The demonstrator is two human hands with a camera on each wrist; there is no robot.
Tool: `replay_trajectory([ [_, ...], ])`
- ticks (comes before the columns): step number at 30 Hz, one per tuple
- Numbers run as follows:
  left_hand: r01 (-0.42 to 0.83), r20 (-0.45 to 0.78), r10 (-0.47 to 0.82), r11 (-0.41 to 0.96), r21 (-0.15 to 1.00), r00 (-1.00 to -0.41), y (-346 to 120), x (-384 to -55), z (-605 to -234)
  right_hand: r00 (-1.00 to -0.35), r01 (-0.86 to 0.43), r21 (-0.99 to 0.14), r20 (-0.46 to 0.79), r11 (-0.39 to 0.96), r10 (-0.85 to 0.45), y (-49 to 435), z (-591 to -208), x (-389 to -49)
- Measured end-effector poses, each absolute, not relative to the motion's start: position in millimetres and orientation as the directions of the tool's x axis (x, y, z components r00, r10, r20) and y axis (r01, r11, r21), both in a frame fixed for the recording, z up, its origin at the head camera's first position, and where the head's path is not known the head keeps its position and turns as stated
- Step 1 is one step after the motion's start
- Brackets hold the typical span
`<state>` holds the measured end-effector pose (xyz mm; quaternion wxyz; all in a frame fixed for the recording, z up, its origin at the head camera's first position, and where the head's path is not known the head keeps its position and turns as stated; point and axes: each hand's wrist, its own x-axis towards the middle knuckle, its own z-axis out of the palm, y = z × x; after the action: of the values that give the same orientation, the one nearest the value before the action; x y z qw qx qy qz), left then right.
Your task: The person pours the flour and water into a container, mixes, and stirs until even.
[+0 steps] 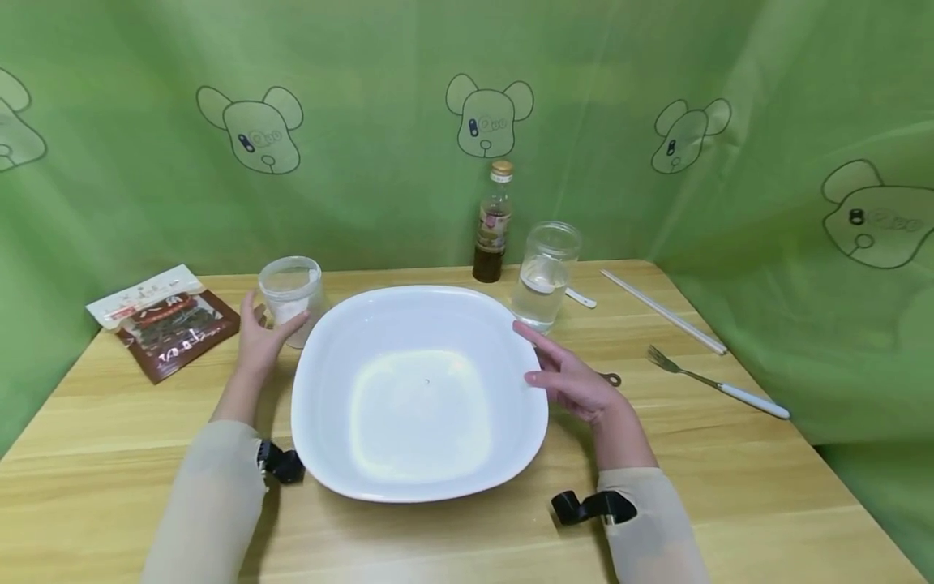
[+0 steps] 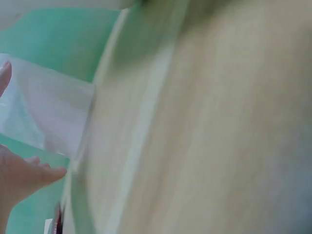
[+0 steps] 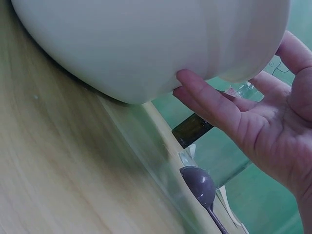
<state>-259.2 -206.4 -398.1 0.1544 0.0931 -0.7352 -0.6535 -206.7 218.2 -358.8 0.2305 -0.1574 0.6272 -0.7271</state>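
A large white basin (image 1: 426,397) stands in the middle of the wooden table. My right hand (image 1: 576,385) is at its right side, and in the right wrist view extended fingertips (image 3: 187,78) touch the outer wall. On the left, my left hand (image 1: 261,337) is spread around the near side of a clear plastic tub (image 1: 290,284) with white contents. The left wrist view has this tub (image 2: 53,107) between thumb and fingers; firm contact cannot be made out.
Behind the basin stand a brown sauce bottle (image 1: 492,227) and a jar of clear liquid (image 1: 543,280). A brown food packet (image 1: 175,324) lies at left. Chopsticks (image 1: 664,312) and a fork (image 1: 718,385) lie at right. A dark round-bowled spoon (image 3: 199,184) is near the right hand.
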Motion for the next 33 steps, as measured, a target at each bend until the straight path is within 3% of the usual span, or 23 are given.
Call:
replay_trajectory([
  [4, 0.063, 0.064, -0.423, 0.018, 0.998, -0.904, -226.5, -267.0, -412.7, -0.845, 0.135, -0.986, -0.062, -0.1, -0.531, 217.4, -360.1, -207.0],
  [7, 0.057, 0.024, -0.407, -0.069, 0.996, -0.913, -219.9, -247.2, -393.6, -0.847, 0.133, -0.987, -0.065, -0.093, -0.528, 216.6, -361.0, -206.3],
  [11, 0.06, 0.048, -0.196, -0.055, 0.997, -0.979, -193.5, -197.8, -354.2, -0.85, 0.136, -0.987, -0.072, -0.087, -0.522, 215.7, -360.8, -205.5],
  [13, 0.098, 0.096, -0.065, -0.035, 0.995, -0.993, -189.4, -184.1, -353.2, -0.851, 0.138, -0.987, -0.074, -0.085, -0.52, 215.1, -360.3, -205.4],
  [17, 0.166, 0.165, 0.126, 0.0, 0.986, -0.978, -186.9, -169.1, -363.3, -0.848, 0.137, -0.987, -0.072, -0.086, -0.525, 214.3, -360.9, -205.8],
  [22, 0.186, 0.188, 0.266, -0.035, 0.982, -0.945, -184.7, -166.0, -377.2, -0.843, 0.134, -0.986, -0.062, -0.097, -0.534, 215.5, -362.4, -207.3],
  [33, 0.186, 0.224, 0.221, -0.182, 0.966, -0.949, -173.6, -162.9, -389.1, -0.856, 0.11, -0.992, -0.064, -0.061, -0.513, 218.4, -361.6, -212.2],
])
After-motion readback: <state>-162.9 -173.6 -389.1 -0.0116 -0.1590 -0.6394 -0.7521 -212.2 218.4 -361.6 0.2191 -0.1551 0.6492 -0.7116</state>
